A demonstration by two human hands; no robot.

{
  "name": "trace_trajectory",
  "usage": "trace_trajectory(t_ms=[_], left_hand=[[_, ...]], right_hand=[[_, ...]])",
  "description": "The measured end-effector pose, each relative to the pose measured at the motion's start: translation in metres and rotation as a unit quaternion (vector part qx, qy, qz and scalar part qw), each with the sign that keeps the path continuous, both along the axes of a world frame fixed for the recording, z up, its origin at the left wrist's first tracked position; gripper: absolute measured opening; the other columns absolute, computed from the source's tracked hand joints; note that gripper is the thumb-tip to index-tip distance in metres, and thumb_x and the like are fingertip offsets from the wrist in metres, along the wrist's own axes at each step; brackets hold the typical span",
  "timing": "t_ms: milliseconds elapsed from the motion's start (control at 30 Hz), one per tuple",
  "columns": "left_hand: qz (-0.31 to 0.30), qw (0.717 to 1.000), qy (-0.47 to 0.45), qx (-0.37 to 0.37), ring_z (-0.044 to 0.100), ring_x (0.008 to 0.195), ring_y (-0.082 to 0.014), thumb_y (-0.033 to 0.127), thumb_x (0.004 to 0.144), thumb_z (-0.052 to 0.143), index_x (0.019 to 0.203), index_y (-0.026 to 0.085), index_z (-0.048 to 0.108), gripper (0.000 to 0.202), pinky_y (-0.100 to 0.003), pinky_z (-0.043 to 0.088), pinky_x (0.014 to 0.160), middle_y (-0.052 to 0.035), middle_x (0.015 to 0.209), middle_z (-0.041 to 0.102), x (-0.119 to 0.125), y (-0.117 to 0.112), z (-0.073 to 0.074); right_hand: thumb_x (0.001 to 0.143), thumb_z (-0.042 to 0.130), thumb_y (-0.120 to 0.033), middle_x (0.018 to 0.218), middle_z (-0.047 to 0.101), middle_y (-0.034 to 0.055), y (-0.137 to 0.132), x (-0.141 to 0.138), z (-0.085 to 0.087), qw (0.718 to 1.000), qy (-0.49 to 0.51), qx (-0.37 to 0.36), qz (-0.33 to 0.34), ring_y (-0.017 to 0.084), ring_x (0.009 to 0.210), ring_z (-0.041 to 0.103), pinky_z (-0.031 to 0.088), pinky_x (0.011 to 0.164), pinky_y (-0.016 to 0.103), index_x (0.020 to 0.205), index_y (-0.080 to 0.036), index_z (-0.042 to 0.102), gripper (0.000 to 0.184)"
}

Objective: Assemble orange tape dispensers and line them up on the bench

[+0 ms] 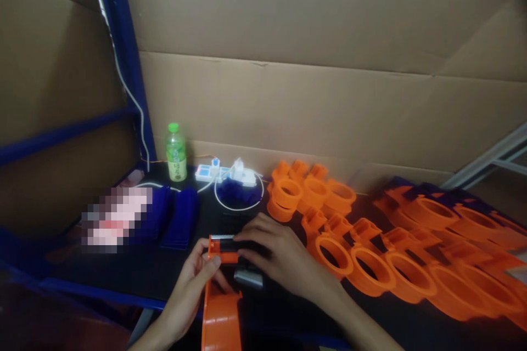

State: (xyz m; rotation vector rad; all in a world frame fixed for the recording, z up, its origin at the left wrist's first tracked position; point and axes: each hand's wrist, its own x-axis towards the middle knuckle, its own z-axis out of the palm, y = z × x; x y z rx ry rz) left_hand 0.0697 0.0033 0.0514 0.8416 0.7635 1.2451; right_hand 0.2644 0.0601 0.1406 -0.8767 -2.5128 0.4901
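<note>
My left hand [193, 279] is wrapped round an orange plastic tape dispenser [222, 315], with the thumb pressed on its side. The dispenser's toothed metal blade [221, 237] faces away from me at its far end. My right hand [274, 249] reaches over that end from the right, its fingers closed on the head near the blade and a dark strip. Its fingertips partly cover the head, so any small part between them is hidden. Just below the right fingers lies a shiny grey metallic piece [249, 278], partly in shadow.
Many orange tape dispensers [373, 269] stand in rows on the right of the black table [123, 271]. At the back are a green-capped bottle [177, 156], a white power strip [247, 176] with cables and a dark blue bundle [236, 192]. Blue flat stacks [179, 219] lie left.
</note>
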Motion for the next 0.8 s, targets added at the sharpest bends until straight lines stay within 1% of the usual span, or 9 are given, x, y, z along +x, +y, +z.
trace_trajectory(t_ms=[100,200,333,433,567,633,700,767,800], left_hand=[[-0.005,1.0,0.0,0.009,0.067,0.057,-0.016,0.033,0.092,0.06,0.11,0.02,0.053,0.023,-0.025,0.05,0.062,-0.0011,0.063,0.072,0.0,0.0,-0.001],[-0.007,1.0,0.009,0.004,0.066,0.056,-0.0157,0.034,0.092,0.059,0.115,0.02,0.051,0.028,-0.026,0.05,0.062,-0.0009,0.064,0.072,0.0,0.0,-0.005],[-0.001,1.0,0.024,0.001,0.065,0.055,-0.0147,0.035,0.091,0.06,0.123,0.019,0.048,0.038,-0.026,0.05,0.061,-0.0001,0.065,0.071,0.0,0.0,-0.009],[0.002,1.0,0.024,0.003,0.065,0.057,-0.0145,0.036,0.091,0.06,0.126,0.02,0.048,0.04,-0.025,0.05,0.06,0.0015,0.066,0.069,0.0,0.001,-0.01],[0.002,0.999,0.032,0.003,0.067,0.057,-0.0157,0.035,0.088,0.064,0.127,0.02,0.048,0.045,-0.027,0.052,0.064,0.0017,0.066,0.07,0.0,0.001,-0.012],[0.008,1.0,0.027,-0.009,0.068,0.057,-0.0158,0.035,0.087,0.066,0.128,0.02,0.048,0.047,-0.026,0.052,0.063,0.001,0.065,0.071,0.0,0.0,-0.011],[0.009,1.0,0.003,-0.025,0.067,0.057,-0.0163,0.035,0.088,0.064,0.128,0.02,0.048,0.046,-0.027,0.051,0.063,0.0005,0.063,0.071,0.0,-0.002,-0.006],[0.005,0.999,-0.033,-0.04,0.068,0.058,-0.0178,0.034,0.089,0.062,0.127,0.019,0.049,0.043,-0.029,0.052,0.063,-0.0009,0.064,0.071,0.0,-0.004,0.003],[0.0,0.998,-0.05,-0.044,0.068,0.059,-0.0182,0.033,0.087,0.064,0.124,0.019,0.05,0.042,-0.03,0.053,0.062,-0.0033,0.071,0.073,0.0,-0.004,0.008]], right_hand=[[0.097,0.053,-0.029,0.105,0.064,0.0031,-0.002,-0.006,-0.005,0.999,-0.02,0.04,-0.011,0.017,0.106,0.055,0.049,0.083,0.027,0.115,-0.028,0.067,0.022],[0.098,0.051,-0.029,0.103,0.063,0.0046,-0.005,-0.01,-0.01,0.996,-0.032,0.077,-0.013,0.017,0.1,0.056,0.049,0.075,0.026,0.116,-0.027,0.067,0.024],[0.098,0.05,-0.025,0.099,0.064,0.0055,-0.007,-0.012,-0.015,0.989,-0.058,0.139,-0.006,0.017,0.095,0.056,0.046,0.066,0.023,0.117,-0.025,0.066,0.025],[0.097,0.051,-0.023,0.094,0.064,0.0064,-0.008,-0.013,-0.015,0.98,-0.086,0.178,-0.007,0.016,0.088,0.055,0.042,0.061,0.023,0.118,-0.022,0.065,0.025],[0.098,0.051,-0.026,0.092,0.062,0.0051,-0.011,-0.017,-0.009,0.986,-0.078,0.148,0.001,0.014,0.087,0.055,0.043,0.061,0.02,0.115,-0.025,0.066,0.023],[0.098,0.051,-0.028,0.091,0.062,0.0046,-0.013,-0.019,-0.008,0.989,-0.062,0.131,-0.001,0.014,0.087,0.055,0.044,0.061,0.02,0.115,-0.026,0.067,0.024],[0.098,0.051,-0.031,0.093,0.063,0.0048,-0.012,-0.022,-0.008,0.99,-0.05,0.133,-0.004,0.014,0.088,0.056,0.045,0.063,0.021,0.117,-0.026,0.066,0.025],[0.099,0.05,-0.033,0.1,0.065,0.0047,-0.005,-0.023,-0.007,0.99,-0.038,0.135,-0.003,0.015,0.095,0.058,0.049,0.07,0.022,0.121,-0.027,0.065,0.028],[0.099,0.048,-0.033,0.104,0.066,0.0046,0.001,-0.023,-0.006,0.99,-0.034,0.133,-0.013,0.016,0.099,0.058,0.05,0.075,0.024,0.125,-0.028,0.063,0.03]])
